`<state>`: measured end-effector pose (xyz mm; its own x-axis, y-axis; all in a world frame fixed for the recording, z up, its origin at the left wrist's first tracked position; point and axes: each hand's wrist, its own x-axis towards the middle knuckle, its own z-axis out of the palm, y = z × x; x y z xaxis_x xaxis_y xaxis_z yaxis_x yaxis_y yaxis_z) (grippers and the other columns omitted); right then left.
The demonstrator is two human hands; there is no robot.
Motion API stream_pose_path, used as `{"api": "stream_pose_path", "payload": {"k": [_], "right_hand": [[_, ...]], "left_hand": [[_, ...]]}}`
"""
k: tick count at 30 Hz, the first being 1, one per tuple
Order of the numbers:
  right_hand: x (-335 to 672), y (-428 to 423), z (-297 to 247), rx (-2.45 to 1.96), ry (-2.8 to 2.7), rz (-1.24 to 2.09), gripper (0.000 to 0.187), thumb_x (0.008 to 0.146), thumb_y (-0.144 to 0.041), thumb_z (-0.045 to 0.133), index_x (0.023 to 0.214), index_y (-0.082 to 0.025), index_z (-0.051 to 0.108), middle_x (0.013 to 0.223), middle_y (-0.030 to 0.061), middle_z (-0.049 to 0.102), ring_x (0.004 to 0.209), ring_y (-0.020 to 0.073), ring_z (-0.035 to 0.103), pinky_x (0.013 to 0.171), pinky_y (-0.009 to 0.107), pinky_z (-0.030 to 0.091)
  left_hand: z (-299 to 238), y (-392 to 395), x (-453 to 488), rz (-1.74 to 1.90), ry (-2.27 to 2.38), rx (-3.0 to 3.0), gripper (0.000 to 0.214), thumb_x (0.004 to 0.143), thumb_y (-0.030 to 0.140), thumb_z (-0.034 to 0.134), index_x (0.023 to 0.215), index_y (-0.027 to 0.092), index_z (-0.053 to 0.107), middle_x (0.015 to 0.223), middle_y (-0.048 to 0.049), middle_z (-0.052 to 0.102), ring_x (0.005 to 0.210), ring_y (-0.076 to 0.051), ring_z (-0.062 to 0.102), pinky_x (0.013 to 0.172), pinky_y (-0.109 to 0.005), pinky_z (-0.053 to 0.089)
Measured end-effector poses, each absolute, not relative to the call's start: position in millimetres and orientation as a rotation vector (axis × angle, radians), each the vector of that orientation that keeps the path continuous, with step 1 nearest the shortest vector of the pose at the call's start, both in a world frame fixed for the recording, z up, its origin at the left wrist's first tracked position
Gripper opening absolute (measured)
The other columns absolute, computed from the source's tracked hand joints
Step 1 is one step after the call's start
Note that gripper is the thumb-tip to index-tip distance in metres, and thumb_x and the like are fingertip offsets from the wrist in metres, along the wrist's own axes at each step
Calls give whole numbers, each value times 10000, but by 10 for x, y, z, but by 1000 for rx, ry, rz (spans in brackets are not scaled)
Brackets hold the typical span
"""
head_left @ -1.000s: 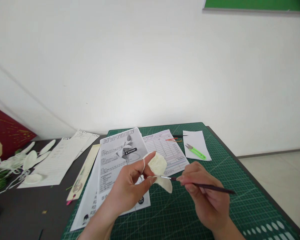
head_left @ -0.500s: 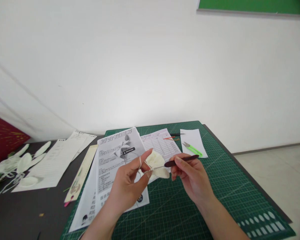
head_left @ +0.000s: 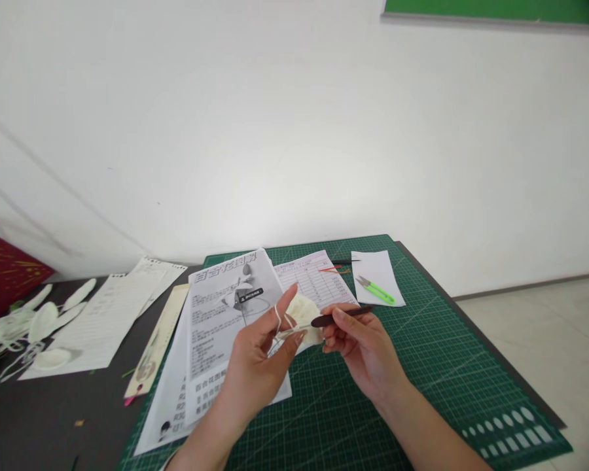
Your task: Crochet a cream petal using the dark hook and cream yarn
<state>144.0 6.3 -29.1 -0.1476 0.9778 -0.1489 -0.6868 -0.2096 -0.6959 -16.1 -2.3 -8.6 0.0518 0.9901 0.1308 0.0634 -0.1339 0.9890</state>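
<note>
Between my hands is a cream crochet piece (head_left: 303, 307), partly covered by fingers. My left hand (head_left: 262, 356) pinches its near edge between thumb and fingers, and white yarn (head_left: 277, 315) loops over the raised index finger. In my right hand (head_left: 357, 347) is a crochet hook (head_left: 322, 321) with a dark brown handle, gripped like a pencil. Its metal shaft points left and reaches the work by my left thumb; the hook's tip is hard to make out.
Under the hands lies a green cutting mat (head_left: 343, 418) with printed pattern sheets (head_left: 216, 327). Green thread snips (head_left: 377, 290) rest on white paper (head_left: 380, 265) at the right. Further left are a ruler-like strip (head_left: 160, 337), lined paper (head_left: 105, 320) and white crocheted petals (head_left: 44, 320).
My right hand and the hook have moved left, closer to my left hand, with the shaft further into the work. The whole view has shifted slightly.
</note>
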Motion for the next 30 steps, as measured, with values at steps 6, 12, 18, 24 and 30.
{"api": "stream_pose_path", "payload": {"k": [6, 12, 18, 24, 30], "right_hand": [[1401, 36, -310, -683, -611, 1584, 160, 725, -280, 761, 787, -134, 747, 577, 31, 713, 468, 96, 628, 488, 179, 542], [1333, -75, -358, -719, -938, 1165, 115, 808, -181, 668, 887, -201, 749, 730, 34, 749, 617, 134, 679, 587, 228, 571], [1361, -142, -385, -614, -1569, 430, 406, 800, 14, 541, 1141, -176, 652, 910, 117, 733, 786, 211, 684, 660, 341, 580], [1437, -125, -384, -458, -1774, 186, 422, 810, 8, 504, 1207, -91, 608, 941, 173, 704, 818, 229, 662, 641, 344, 565], [1426, -160, -307, -564, -1449, 710, 337, 807, -1, 566, 1013, -221, 715, 810, 50, 660, 656, 155, 608, 563, 291, 504]], "left_hand": [[-178, -16, -105, 1321, 1083, 1236, 618, 715, 196, 742, 1302, 227, 550, 654, 51, 594, 689, -137, 578, 851, -296, 455], [-174, -34, 2, 1430, 1164, 1013, 422, 683, 214, 765, 1096, 218, 680, 781, 4, 656, 737, -155, 585, 802, -287, 458], [-120, -72, 37, 1449, 968, 748, 648, 663, 118, 780, 1261, 269, 580, 619, 85, 569, 619, -71, 548, 724, -204, 450], [-9, -11, -118, 1208, 761, 677, 665, 621, 76, 800, 1235, 250, 614, 664, 27, 667, 638, -93, 608, 691, -207, 455], [17, 3, -202, 1140, 682, 675, 641, 616, 68, 799, 1208, 254, 637, 694, 18, 700, 664, -96, 614, 700, -205, 459]]}}
